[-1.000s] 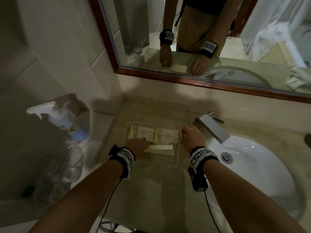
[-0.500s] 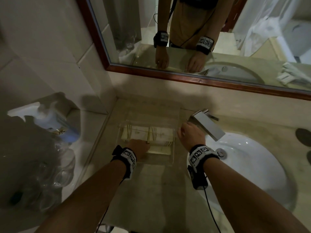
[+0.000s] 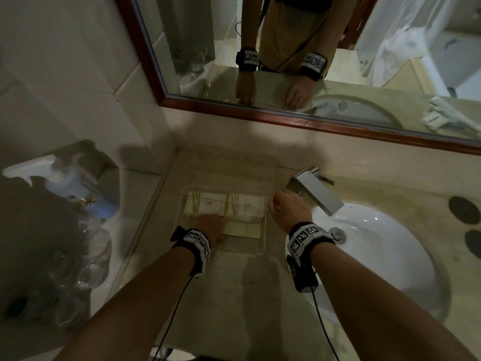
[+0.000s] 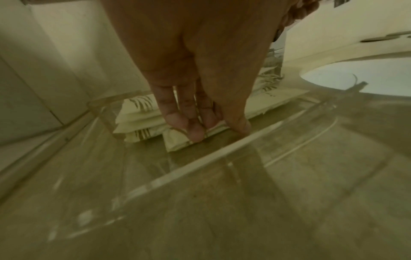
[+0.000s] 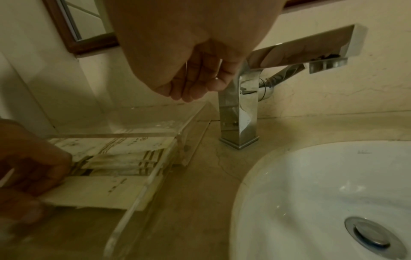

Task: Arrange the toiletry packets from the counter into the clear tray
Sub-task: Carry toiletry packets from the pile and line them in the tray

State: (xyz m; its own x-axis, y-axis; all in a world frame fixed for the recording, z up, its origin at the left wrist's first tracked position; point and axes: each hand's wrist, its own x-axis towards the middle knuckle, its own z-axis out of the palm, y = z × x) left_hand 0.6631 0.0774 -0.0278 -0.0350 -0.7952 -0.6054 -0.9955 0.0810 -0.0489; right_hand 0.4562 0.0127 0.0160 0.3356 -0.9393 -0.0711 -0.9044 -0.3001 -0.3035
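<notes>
A clear tray (image 3: 263, 231) stands on the counter between the left wall and the tap. Several cream toiletry packets (image 3: 244, 204) with brown stripes lie flat inside it. My left hand (image 3: 221, 220) reaches into the tray. Its straight fingertips (image 4: 195, 133) press on the end of the nearest packet (image 4: 177, 142), and the thumb rests on the tray floor beside it. The right hand (image 3: 273, 204) hovers over the tray's right rim (image 5: 142, 193) with loosely curled fingers (image 5: 193, 88) that hold nothing. The right wrist view also shows the packets (image 5: 124, 158) and my left hand (image 5: 33, 167).
A chrome tap (image 3: 315, 194) stands right behind my right hand, over a white basin (image 3: 377, 256). To the left, a spray bottle (image 3: 75, 186) and clear glasses (image 3: 78, 256) sit on a lower ledge. A framed mirror (image 3: 286, 48) hangs above the counter.
The head view has shifted a little. Both hands stay in much the same places, the left on the packets, the right by the tray's right rim.
</notes>
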